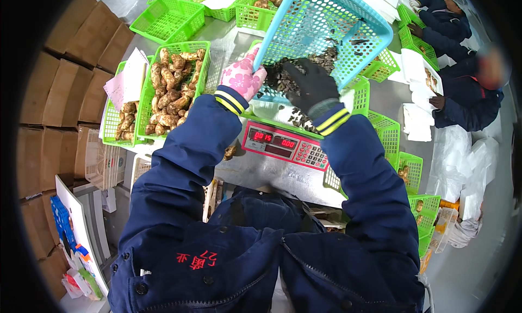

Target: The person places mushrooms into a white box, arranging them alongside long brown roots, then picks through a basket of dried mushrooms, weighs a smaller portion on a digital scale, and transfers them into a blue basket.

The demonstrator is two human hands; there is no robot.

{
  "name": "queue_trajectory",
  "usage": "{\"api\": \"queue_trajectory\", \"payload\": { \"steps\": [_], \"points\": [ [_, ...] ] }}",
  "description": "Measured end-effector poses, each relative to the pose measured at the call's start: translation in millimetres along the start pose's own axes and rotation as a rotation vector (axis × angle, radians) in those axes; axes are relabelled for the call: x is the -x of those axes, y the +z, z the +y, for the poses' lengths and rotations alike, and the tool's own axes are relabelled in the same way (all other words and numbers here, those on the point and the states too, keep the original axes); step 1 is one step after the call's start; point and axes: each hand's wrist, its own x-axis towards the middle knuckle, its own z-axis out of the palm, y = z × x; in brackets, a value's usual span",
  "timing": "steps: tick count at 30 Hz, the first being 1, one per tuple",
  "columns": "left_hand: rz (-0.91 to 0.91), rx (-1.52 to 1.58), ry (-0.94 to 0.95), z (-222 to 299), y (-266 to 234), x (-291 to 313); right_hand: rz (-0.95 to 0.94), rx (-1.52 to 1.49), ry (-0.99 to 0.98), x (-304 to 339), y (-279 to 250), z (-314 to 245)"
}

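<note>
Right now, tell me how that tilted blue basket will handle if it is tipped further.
The blue basket is thin open mesh, so it is probably light and a bit flexible. The dark pieces piled at its low edge look loose and would likely slide out quickly. The left hand grips only the rim, so it may wobble.

Pink floral glove (243, 76), black glove (310, 85), blue basket (326, 19), green baskets (169, 19).
</note>
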Motion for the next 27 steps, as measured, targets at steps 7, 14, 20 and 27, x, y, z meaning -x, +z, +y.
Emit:
{"api": "queue_trajectory", "payload": {
  "steps": [7, 14, 20, 27],
  "points": [
    [0.028, -0.027, 0.047, -2, 3, 0, -0.001, 0.182, -0.087, -11, 38, -1],
    [0.074, 0.026, -0.020, -3, -8, -4, 0.050, -0.056, -0.146, 21, 33, 33],
    [0.069, -0.018, -0.022, -12, -10, -12, 0.087, -0.058, -0.186, 58, 29, 62],
    [0.054, 0.000, -0.023, -7, -7, -14, 0.051, -0.053, 0.082, 16, -7, 21]
  ]
}}
